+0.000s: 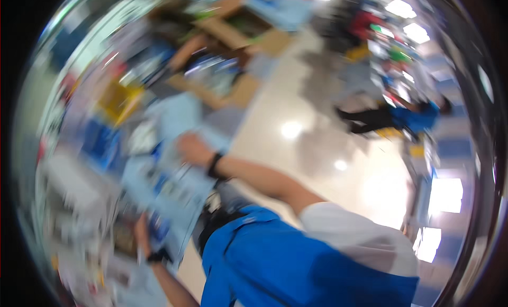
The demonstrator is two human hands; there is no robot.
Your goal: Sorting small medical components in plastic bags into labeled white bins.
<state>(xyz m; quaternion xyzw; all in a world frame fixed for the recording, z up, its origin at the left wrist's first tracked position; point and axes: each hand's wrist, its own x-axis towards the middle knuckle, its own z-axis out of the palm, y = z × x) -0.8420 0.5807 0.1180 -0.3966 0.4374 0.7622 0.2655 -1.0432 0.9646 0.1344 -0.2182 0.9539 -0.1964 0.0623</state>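
Motion smears the whole picture. My right hand (193,150), a black band on its wrist, is over the light blue table (182,114). Its fingers are too blurred to show whether they hold anything. Lower in the view, my left hand (141,234), also with a black wristband (159,256), is at the table by a small blue item (158,226). A brownish box-like thing (125,237) is on its other side. What the left fingers do cannot be made out. White and blue small pieces (172,188) lie between the two hands.
Beyond my right hand is an open cardboard box (243,92) with clear, shiny packages (214,71) inside. A yellow bin (120,101), a blue bin (100,143) and a white box-like thing (79,185) line the table's far side. Another person (410,116) is across the pale floor (312,169).
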